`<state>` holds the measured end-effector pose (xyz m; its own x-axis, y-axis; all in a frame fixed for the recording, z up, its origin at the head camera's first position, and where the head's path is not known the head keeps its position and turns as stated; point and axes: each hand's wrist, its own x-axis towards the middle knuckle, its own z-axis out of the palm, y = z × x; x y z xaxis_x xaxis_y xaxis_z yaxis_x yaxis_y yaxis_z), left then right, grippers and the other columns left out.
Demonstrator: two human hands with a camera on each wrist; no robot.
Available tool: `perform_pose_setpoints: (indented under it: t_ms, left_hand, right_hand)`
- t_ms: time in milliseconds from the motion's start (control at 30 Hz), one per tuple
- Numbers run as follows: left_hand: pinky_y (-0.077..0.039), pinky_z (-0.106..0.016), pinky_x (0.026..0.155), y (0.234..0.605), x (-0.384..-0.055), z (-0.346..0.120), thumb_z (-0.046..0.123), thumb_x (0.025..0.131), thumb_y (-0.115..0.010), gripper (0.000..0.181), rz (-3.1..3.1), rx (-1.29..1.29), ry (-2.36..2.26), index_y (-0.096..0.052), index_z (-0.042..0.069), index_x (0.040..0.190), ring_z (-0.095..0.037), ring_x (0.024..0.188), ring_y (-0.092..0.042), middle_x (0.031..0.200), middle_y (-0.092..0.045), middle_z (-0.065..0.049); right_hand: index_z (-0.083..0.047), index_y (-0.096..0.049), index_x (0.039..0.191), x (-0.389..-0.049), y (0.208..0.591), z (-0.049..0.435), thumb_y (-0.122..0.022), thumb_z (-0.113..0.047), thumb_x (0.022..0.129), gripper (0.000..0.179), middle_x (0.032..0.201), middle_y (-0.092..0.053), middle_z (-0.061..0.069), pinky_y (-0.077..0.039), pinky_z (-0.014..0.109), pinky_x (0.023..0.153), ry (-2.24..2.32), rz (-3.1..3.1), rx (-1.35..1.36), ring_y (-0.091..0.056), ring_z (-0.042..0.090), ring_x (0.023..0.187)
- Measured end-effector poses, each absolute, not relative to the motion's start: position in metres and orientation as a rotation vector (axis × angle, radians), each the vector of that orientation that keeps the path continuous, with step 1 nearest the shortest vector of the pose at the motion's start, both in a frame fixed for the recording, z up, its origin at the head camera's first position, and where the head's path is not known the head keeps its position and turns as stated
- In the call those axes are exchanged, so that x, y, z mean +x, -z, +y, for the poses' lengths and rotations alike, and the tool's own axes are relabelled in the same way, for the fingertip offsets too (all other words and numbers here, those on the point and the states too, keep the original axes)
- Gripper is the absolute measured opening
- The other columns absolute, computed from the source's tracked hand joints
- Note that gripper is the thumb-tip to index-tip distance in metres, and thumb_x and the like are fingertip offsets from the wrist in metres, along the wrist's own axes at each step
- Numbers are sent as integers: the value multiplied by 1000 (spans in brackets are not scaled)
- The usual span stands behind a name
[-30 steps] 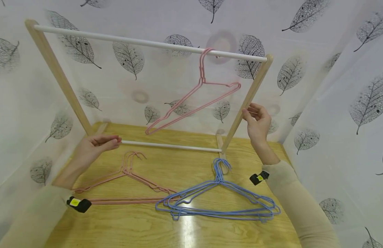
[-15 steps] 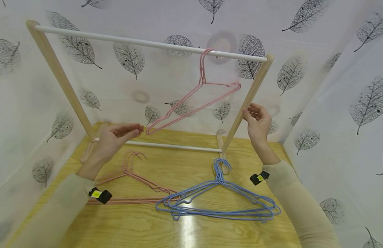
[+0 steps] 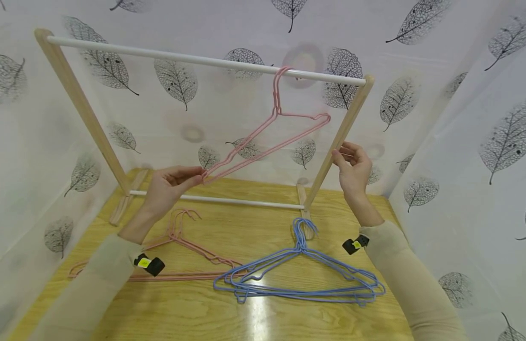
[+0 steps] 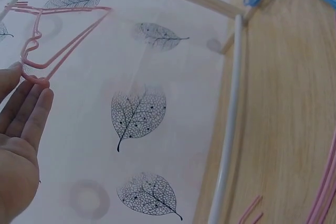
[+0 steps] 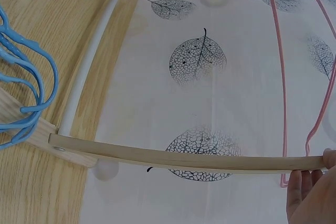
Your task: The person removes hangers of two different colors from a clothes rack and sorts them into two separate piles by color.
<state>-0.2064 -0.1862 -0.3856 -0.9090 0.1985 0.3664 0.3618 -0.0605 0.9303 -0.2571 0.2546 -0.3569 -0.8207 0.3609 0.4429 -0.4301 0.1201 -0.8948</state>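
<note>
Two pink wire hangers (image 3: 277, 106), close together, hang tilted from the white top rail (image 3: 211, 60) of a small wooden rack. Their lower left ends sit between the thumb and fingers of my left hand (image 3: 164, 189), which pinches them. In the left wrist view, those hanger ends (image 4: 37, 80) lie against the fingertips. My right hand (image 3: 353, 173) holds the rack's right wooden post (image 3: 352, 113), thumb in front and fingers partly hidden behind it. The right wrist view shows the same post (image 5: 184, 159) in that hand's grip.
Pink hangers (image 3: 173, 277) lie on the wooden table (image 3: 194, 312) at left, partly behind my left sleeve. Several blue hangers (image 3: 301, 246) lie stacked at right, overlapping the pink ones. A white lower bar (image 3: 245, 201) joins the rack's feet. A leaf-patterned sheet (image 3: 160, 123) surrounds the table.
My left hand has moved right and slightly up from near the lower bar to the hanging pink hangers' left ends, and now pinches them. My right hand stays on the post.
</note>
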Motion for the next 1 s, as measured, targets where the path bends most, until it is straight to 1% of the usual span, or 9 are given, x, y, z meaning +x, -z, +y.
perform_pose_setpoints:
  t_ms: [167, 267, 400, 533, 700, 833, 1000]
  left_hand:
    - [-62, -13, 93, 384, -209, -185, 5, 99, -73, 23, -2147, -574, 2020, -76, -1, 122, 1, 93, -77, 107, -80, 19]
    - [-62, -12, 90, 382, -213, -181, 7, 99, -74, 26, -2184, -570, 1954, -74, -4, 123, 1, 92, -77, 105, -80, 21]
    - [-64, -14, 86, 381, -222, -174, 5, 99, -73, 28, -2181, -595, 1944, -72, -8, 124, 0, 94, -77, 105, -80, 21]
    - [-64, -15, 85, 378, -231, -168, 4, 99, -72, 29, -2159, -634, 1965, -71, -9, 124, 1, 98, -77, 107, -80, 20]
    - [-64, -13, 86, 374, -241, -161, 10, 101, -73, 31, -2194, -662, 1942, -71, -6, 127, 1, 100, -77, 109, -80, 20]
    - [-62, -12, 88, 373, -249, -155, 11, 103, -69, 32, -2215, -685, 1948, -69, -6, 130, 3, 101, -76, 110, -80, 19]
    - [-61, -12, 95, 372, -254, -151, 11, 106, -65, 30, -2198, -695, 1937, -70, -7, 129, 5, 102, -75, 113, -81, 11]
  right_hand:
    - [6, -66, 124, -258, 357, 255, -72, -1, 98, 28, 100, -66, -6, -66, 15, 81, -1741, -1837, 70, -67, 8, 89]
    - [4, -67, 122, -258, 358, 255, -73, -1, 98, 25, 99, -66, -5, -66, 16, 81, -1741, -1830, 74, -67, 8, 88]
    - [-1, -70, 117, -258, 357, 254, -73, 1, 97, 21, 98, -66, -4, -66, 16, 80, -1761, -1807, 77, -67, 8, 87]
    - [-1, -70, 116, -258, 357, 254, -74, 2, 96, 21, 97, -66, -3, -66, 16, 78, -1780, -1794, 78, -66, 9, 85]
    - [0, -69, 119, -259, 357, 255, -73, 1, 97, 22, 98, -65, -5, -66, 16, 79, -1748, -1822, 81, -66, 8, 86]
    - [-1, -69, 119, -260, 358, 255, -73, 1, 97, 22, 98, -65, -5, -66, 16, 79, -1747, -1820, 78, -66, 8, 87]
    - [-3, -69, 116, -260, 358, 255, -73, 2, 97, 20, 97, -66, -5, -66, 16, 79, -1746, -1814, 71, -66, 8, 86]
